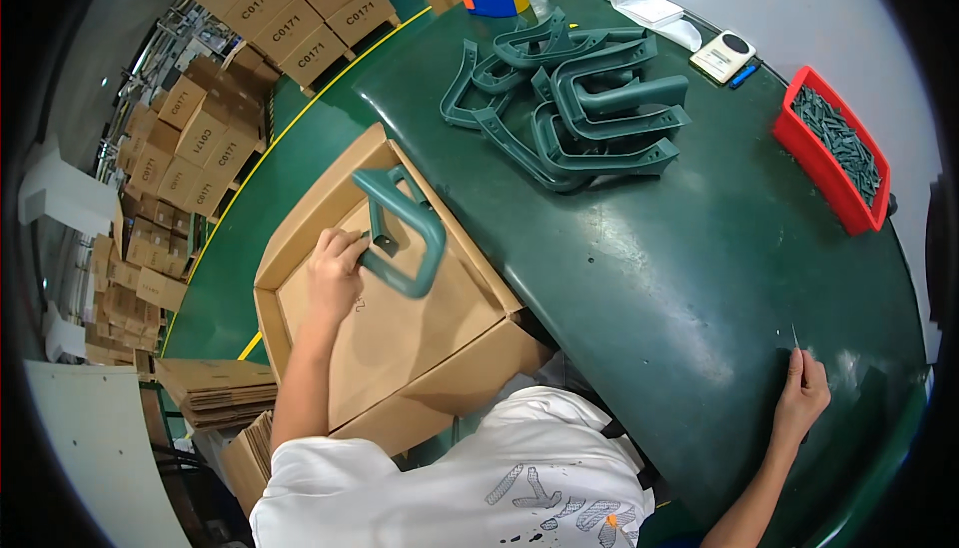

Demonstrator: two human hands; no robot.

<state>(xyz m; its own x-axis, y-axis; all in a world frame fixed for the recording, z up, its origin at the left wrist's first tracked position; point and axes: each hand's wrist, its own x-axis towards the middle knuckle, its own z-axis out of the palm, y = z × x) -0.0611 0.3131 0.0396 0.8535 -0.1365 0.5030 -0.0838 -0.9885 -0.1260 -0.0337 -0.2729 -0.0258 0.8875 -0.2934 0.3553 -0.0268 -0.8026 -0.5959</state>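
Green, smooth, bent handle (429, 233) gripped in left hand (337, 268) over cardboard box (430, 383); right hand (802, 386) pinching thin, straight sliver (795, 336).

1 L hand (337, 266), 1 R hand (802, 388). 1 held green handle (415, 213), poss. 2nd behind, can't tell. 1 thin pc (796, 336) in R hand. Piled green handles (639, 96): approx. 6, overlapped, exact no. unclear. 1 red bin (814, 173); small green pcs (839, 138) inside, too many to ct. 1 open ctn (440, 378). 1 tri-color ring (494, 0), 1 blue pen (742, 76), 1 notepad (649, 8). Flattened ctns (215, 388): 2 stks, qty unclear. Closed ctns (265, 3): dozens.
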